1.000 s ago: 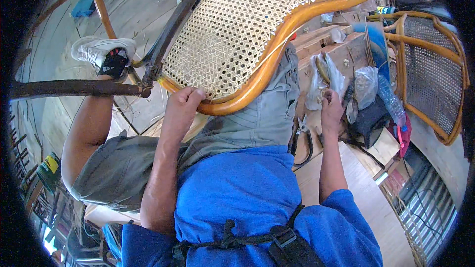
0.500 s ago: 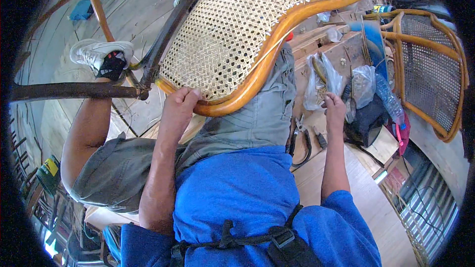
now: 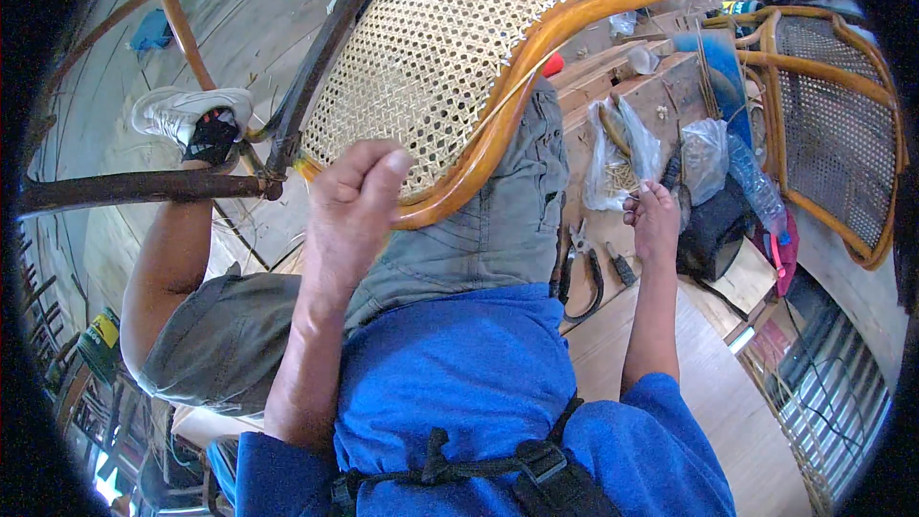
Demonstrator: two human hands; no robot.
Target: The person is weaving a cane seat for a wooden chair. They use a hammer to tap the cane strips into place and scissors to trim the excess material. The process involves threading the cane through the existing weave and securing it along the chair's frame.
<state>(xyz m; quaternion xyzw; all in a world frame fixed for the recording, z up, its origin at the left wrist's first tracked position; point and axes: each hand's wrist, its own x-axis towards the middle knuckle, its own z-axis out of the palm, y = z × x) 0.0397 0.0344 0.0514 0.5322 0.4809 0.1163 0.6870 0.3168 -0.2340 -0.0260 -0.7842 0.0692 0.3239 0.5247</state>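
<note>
A woven cane panel (image 3: 421, 67) in a curved, varnished rattan frame (image 3: 536, 43) lies across my lap. My left hand (image 3: 352, 193) is closed, thumb pressed on the curled fingers, in front of the frame's near left corner; anything inside it is hidden. To the right, my right hand (image 3: 656, 220) pinches its fingertips together at the near edge of a clear plastic bag (image 3: 617, 158) of small pale pieces. What sits in that pinch is too small to make out. A strand of cane (image 3: 507, 105) runs along the frame's right side.
Pliers (image 3: 580, 268) lie on the wooden bench (image 3: 684, 335) beside my thigh. Further right are another clear bag (image 3: 706, 158), a plastic bottle (image 3: 756, 187) and a second cane-and-rattan piece (image 3: 828, 124). A dark pole (image 3: 144, 191) crosses over my leg at left.
My left hand has come off the frame's near edge, where its thumb was pressing, and is raised nearer. My right hand has shifted slightly toward me, still pinched.
</note>
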